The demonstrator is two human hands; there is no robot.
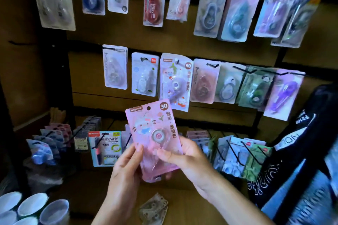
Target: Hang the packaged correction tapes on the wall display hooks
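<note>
Both hands, left hand (126, 160) and right hand (184, 155), grip pink correction tape pack (155, 139), packed wall hooks (241, 70) behind, cups (33, 206) lower left

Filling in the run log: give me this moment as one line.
stage: pre-hang | pink correction tape pack: held by both hands, off hooks | left hand: grips left edge | right hand: grips right edge

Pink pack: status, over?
Both hands, left and right, grip the pink pack. Not yet on a hook, hang hole free. Matching pack hangs above; path clear.
</note>
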